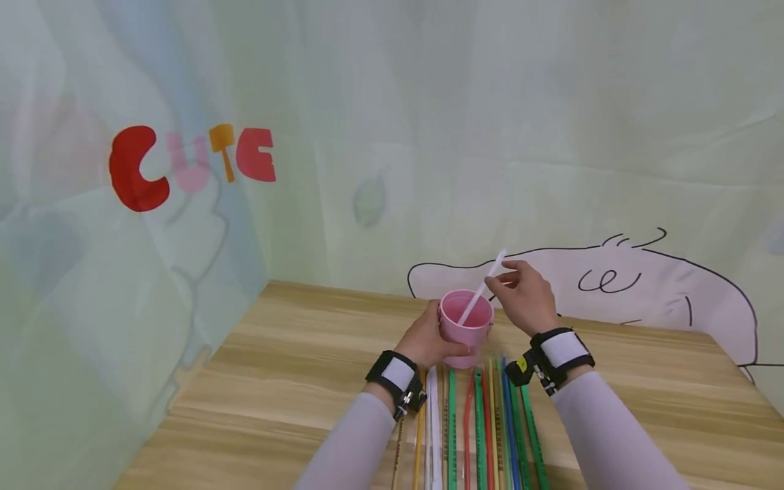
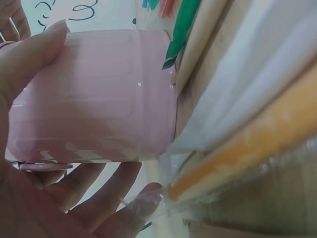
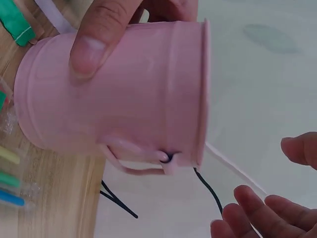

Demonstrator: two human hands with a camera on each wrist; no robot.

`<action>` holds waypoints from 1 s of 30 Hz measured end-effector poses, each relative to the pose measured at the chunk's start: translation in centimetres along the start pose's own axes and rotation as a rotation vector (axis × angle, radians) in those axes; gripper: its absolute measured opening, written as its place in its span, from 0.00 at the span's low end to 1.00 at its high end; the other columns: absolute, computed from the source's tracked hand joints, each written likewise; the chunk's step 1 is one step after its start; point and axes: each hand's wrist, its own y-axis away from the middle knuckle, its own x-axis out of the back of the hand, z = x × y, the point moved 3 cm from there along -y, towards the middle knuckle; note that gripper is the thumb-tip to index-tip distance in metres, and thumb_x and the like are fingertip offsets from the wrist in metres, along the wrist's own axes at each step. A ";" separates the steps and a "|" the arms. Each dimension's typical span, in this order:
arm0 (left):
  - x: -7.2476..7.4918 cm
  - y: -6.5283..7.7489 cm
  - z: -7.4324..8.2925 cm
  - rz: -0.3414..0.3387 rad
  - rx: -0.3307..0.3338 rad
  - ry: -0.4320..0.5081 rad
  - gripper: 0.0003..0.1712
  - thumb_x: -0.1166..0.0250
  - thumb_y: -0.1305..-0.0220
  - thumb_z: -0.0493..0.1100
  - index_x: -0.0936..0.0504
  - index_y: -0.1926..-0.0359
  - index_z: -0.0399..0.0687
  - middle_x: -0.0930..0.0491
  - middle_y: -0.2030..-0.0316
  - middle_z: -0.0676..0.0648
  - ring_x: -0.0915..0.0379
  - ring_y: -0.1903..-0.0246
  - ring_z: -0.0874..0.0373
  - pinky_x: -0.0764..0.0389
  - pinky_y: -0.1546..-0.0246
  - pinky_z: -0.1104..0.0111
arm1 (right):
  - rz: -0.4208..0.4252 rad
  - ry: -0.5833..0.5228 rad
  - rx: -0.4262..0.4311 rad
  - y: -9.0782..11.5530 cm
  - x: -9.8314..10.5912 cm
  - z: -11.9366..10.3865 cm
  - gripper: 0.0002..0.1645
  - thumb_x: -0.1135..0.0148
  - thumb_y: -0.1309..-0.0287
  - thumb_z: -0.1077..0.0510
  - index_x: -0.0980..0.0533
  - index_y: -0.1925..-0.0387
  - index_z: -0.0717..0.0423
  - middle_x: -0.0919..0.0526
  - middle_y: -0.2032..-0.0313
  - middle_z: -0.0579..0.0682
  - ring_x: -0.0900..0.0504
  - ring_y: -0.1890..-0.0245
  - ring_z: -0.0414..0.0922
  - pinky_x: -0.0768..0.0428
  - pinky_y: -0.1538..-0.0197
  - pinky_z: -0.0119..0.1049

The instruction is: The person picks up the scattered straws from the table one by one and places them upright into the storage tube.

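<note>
A small pink bucket with a handle at its side stands upright on the table. My left hand grips its side, thumb across the front in the head view; in the left wrist view the fingers lie round its far side. A white straw leans in the bucket, its lower end inside and its upper part above the rim. My right hand is beside the upper straw. In the right wrist view its thumb and fingers are spread apart, with the straw running behind the fingertips.
Several wrapped straws lie in a row in front of the bucket, among them a green straw, a blue straw and an orange straw. The wooden table meets a printed cloth backdrop behind and at left.
</note>
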 end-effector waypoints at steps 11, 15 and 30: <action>-0.1 -0.2 -0.2 -0.002 0.003 0.005 0.57 0.20 0.63 0.48 0.44 0.32 0.52 0.29 0.39 0.48 0.33 0.42 0.53 0.30 0.40 0.52 | -0.134 -0.122 -0.017 1.6 0.5 2.0 0.57 0.41 0.47 0.32 0.51 0.28 0.60 0.32 0.38 0.66 0.33 0.41 0.62 0.25 0.48 0.63; 0.1 0.0 -0.4 -0.002 0.004 -0.007 0.58 0.20 0.63 0.49 0.44 0.32 0.52 0.29 0.39 0.47 0.33 0.42 0.52 0.29 0.41 0.52 | -0.263 -0.173 -0.016 2.3 -2.0 3.6 0.63 0.36 0.50 0.34 0.58 0.27 0.59 0.38 0.34 0.66 0.38 0.37 0.63 0.28 0.45 0.65; 1.5 1.9 -2.0 -0.015 -0.054 -0.067 0.58 0.21 0.62 0.47 0.45 0.31 0.51 0.30 0.38 0.46 0.34 0.42 0.56 0.30 0.40 0.56 | -0.226 -0.369 0.109 4.2 -8.3 2.3 0.62 0.23 0.64 0.41 0.47 0.32 0.58 0.29 0.42 0.60 0.28 0.43 0.55 0.26 0.44 0.59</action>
